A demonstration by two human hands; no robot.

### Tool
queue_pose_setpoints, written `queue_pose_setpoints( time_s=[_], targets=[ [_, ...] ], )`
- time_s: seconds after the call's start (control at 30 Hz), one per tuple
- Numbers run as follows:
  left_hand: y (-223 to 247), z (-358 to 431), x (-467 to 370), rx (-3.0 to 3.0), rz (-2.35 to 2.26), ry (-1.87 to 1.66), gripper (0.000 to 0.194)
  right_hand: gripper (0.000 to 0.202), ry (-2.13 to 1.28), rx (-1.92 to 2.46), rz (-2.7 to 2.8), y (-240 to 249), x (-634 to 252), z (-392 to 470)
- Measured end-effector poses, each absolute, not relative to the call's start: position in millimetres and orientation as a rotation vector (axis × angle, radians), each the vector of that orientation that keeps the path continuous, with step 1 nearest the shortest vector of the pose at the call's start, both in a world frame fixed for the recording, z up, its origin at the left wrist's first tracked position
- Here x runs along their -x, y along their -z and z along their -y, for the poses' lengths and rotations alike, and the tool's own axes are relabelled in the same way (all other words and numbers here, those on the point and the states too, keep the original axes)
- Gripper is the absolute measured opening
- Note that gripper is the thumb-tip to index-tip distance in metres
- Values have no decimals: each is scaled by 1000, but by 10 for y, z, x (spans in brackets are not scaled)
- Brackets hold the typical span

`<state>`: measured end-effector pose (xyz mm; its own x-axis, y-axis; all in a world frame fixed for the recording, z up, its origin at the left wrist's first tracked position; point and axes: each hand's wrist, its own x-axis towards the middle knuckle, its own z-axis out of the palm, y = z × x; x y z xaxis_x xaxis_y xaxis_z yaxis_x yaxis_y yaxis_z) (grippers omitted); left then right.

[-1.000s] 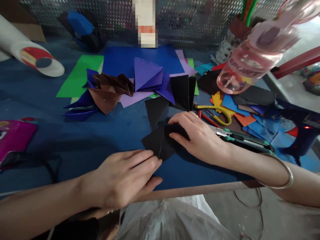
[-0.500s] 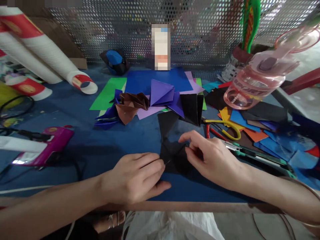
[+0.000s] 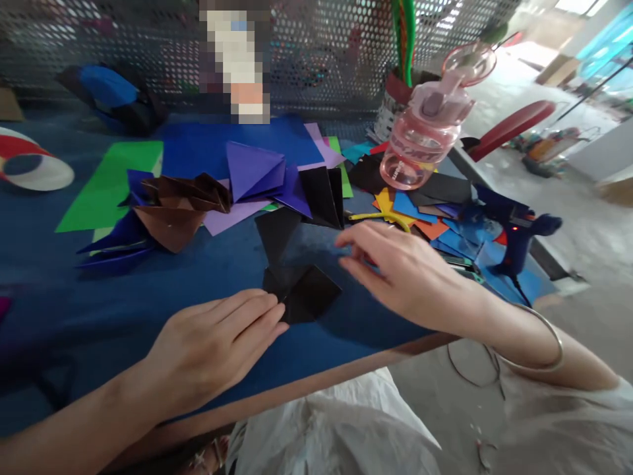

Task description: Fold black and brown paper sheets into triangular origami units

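Blue work table (image 3: 222,264), black folded paper (image 3: 314,293) lying low on it near the front edge, creased, one squarish flap pointing right. Left hand (image 3: 217,346) palm down at the paper's left side, fingers straight and close together, tips touching it; thumb out of sight beneath, so cannot tell whether the paper is pinched or only pressed. Right hand (image 3: 400,277) just right of the paper and apart from it, fingers curled, thumb and forefinger parted, nothing between them; a bangle (image 3: 554,349) on that forearm. A flat black piece (image 3: 277,231) lies just beyond the folded one. Farther back, left to right: dark blue folded pieces (image 3: 116,247), a brown folded piece (image 3: 173,224), a purple folded piece (image 3: 254,171) and a black pleated piece (image 3: 324,194), the last with its folds fanned. Green sheet (image 3: 111,181) and blue sheet (image 3: 198,148) behind and partly under that row. Past the right hand, a yellow handle (image 3: 390,216) beside a spread of coloured paper scraps (image 3: 430,227); pink bottle (image 3: 415,148) upright behind them. Glue gun (image 3: 517,231) at the table's right side, small red light showing. Far left, the open end of a white tube (image 3: 44,175), cut by the view.
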<state>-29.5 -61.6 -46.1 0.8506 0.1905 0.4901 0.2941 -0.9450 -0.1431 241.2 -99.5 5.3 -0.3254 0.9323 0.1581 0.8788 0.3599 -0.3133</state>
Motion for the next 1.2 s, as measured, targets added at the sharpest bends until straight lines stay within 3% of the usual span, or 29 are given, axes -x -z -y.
queue_pose_setpoints(
  time_s=[0.17, 0.3, 0.53, 0.9, 1.03, 1.2],
  targets=[
    [480, 615, 282, 2771, 343, 847, 9, 20, 100, 1904, 2184, -53, -2935, 1307],
    [493, 611, 283, 2765, 322, 833, 8, 36, 46, 2066, 2165, 113, -3210, 1498],
    [446, 619, 272, 2757, 303, 828, 11, 31, 47, 2025, 2048, 232, -3325, 1587],
    [459, 633, 277, 2764, 324, 820, 11, 38, 294, 2349, 1835, 282, -3487, 1258],
    [467, 635, 285, 2773, 332, 818, 12, 32, 441, 2132, 1919, 190, -3288, 1239],
    [482, 643, 299, 2770, 349, 798, 12, 17, -72, 1613, 2294, 64, -2802, 1156]
  ],
)
